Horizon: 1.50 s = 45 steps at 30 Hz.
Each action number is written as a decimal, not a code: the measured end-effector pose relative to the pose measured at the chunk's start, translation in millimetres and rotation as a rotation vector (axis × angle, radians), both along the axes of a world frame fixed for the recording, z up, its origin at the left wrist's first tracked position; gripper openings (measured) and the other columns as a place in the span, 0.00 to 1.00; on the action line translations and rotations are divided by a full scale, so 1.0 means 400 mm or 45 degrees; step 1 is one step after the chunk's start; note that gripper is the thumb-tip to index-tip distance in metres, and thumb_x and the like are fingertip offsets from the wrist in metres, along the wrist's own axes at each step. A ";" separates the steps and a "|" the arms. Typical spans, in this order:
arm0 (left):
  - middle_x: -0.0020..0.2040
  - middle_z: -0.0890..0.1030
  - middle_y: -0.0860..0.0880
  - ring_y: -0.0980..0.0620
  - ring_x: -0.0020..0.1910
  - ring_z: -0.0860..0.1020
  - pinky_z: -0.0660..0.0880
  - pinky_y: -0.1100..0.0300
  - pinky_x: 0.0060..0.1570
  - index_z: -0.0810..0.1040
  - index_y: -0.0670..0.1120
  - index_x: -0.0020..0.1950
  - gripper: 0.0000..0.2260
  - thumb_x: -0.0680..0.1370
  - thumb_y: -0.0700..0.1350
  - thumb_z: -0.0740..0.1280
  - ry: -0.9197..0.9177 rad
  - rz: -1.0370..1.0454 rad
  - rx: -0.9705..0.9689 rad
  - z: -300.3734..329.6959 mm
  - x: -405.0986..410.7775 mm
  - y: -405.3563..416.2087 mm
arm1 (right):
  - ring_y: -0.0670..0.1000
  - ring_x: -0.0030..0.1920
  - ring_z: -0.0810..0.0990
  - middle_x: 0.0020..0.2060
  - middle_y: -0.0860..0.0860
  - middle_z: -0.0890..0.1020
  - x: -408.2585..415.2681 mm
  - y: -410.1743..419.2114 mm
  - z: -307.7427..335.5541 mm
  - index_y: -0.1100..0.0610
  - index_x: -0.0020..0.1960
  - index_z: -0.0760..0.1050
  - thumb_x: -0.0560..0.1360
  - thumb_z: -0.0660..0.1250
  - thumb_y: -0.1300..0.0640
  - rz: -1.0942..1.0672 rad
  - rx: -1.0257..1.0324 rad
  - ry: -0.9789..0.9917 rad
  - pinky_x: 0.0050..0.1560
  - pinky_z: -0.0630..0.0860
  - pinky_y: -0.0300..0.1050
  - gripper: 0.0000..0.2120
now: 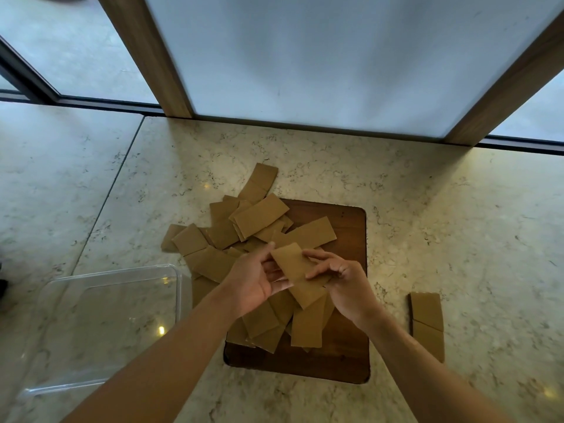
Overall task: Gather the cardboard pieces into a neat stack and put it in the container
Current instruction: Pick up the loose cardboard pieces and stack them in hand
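Squaring a small stack (297,274) between both hands is the job now: the left hand (254,280) cups it, fingers closed on its edge, and the right hand (345,283) pinches the other side. Tapping the edges flush before adding more would help (loose pieces (259,215) lie jumbled across the board (348,358)). Left of them waits the empty container (100,328).
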<state>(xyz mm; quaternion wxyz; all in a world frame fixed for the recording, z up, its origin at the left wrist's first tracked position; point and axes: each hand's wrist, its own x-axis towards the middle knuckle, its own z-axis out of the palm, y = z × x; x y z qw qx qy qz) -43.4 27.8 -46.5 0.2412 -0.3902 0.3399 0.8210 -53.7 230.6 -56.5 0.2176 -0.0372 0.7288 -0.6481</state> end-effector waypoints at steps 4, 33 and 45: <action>0.53 0.85 0.36 0.42 0.45 0.85 0.85 0.53 0.35 0.79 0.36 0.60 0.12 0.78 0.28 0.70 0.056 -0.025 -0.233 0.002 -0.002 0.007 | 0.59 0.64 0.80 0.63 0.55 0.80 0.000 0.009 0.005 0.56 0.46 0.87 0.71 0.50 0.84 -0.312 -0.331 -0.363 0.47 0.83 0.45 0.33; 0.40 0.83 0.38 0.43 0.33 0.81 0.80 0.52 0.32 0.82 0.37 0.62 0.15 0.82 0.38 0.60 0.138 -0.240 -0.029 -0.036 -0.023 -0.029 | 0.57 0.73 0.62 0.72 0.50 0.69 -0.265 0.011 -0.064 0.42 0.77 0.66 0.78 0.70 0.50 0.629 1.386 0.503 0.73 0.60 0.59 0.29; 0.47 0.88 0.45 0.45 0.44 0.86 0.84 0.52 0.46 0.84 0.44 0.57 0.21 0.78 0.61 0.71 0.183 -0.350 -0.667 -0.015 -0.042 0.023 | 0.51 0.33 0.80 0.32 0.50 0.81 -0.082 -0.073 0.006 0.61 0.47 0.82 0.85 0.58 0.45 -0.043 0.290 -0.454 0.33 0.76 0.37 0.22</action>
